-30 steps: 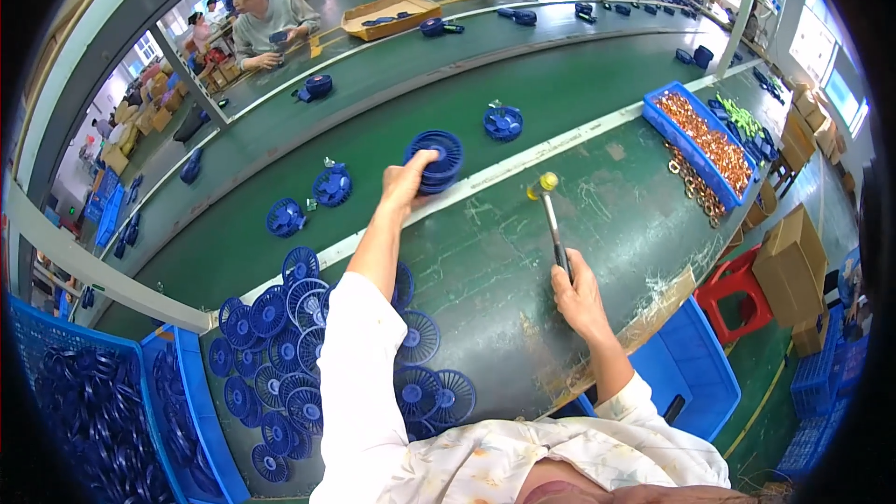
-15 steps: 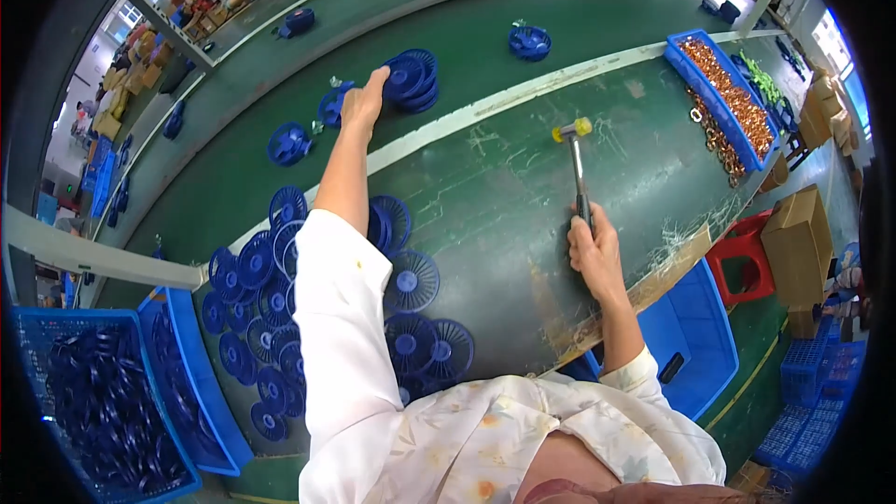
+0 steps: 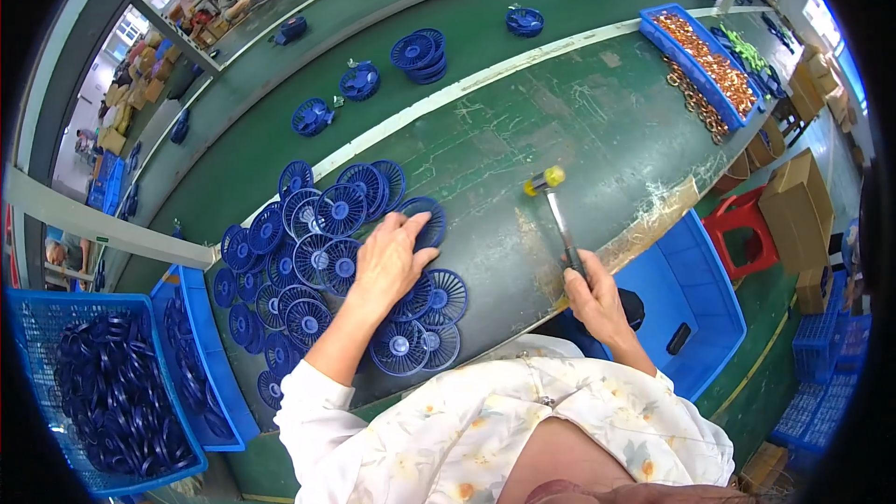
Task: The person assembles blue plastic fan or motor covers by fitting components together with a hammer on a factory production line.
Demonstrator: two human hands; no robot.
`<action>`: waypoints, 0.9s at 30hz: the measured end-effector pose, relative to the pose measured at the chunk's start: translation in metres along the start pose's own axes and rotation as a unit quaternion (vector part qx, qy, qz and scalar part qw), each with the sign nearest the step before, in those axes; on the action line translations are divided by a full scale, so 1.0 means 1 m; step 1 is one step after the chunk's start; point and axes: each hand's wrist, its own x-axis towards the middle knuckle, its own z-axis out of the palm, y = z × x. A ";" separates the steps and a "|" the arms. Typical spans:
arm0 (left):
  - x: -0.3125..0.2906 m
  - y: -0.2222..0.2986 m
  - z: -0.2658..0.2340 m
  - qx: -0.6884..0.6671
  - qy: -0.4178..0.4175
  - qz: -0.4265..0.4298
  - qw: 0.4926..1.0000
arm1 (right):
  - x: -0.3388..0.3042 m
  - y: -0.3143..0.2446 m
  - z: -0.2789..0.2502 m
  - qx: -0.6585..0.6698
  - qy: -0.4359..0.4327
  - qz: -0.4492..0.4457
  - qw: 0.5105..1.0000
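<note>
My left hand (image 3: 392,257) reaches over a spread of dark blue round fan grilles (image 3: 342,210) on the green work surface. Its fingers are apart, and the fingertips rest on or just above one grille (image 3: 431,222) at the right side of the spread; exact contact is hard to tell. My right hand (image 3: 597,303) is closed around the dark handle of a small hammer (image 3: 557,215). The hammer has a metal shaft and a yellow two-faced head, held above the bench near its front edge.
Past the white strip, a stack of blue grilles (image 3: 417,54) and several blue fan parts (image 3: 359,81) sit on the green belt. Copper-coloured rings fill a blue tray (image 3: 691,63) at far right. Blue crates (image 3: 84,299) stand at left; a blue bin (image 3: 695,317) and red stool (image 3: 747,233) at right.
My left hand has left the stacked grilles on the belt and come back to the grilles on the bench. The hammer in my right hand has dropped nearer to me and tilted left.
</note>
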 end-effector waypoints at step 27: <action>-0.055 0.001 -0.024 -0.092 0.058 0.052 0.993 | 0.001 -0.058 0.036 -0.279 -0.041 -0.097 0.954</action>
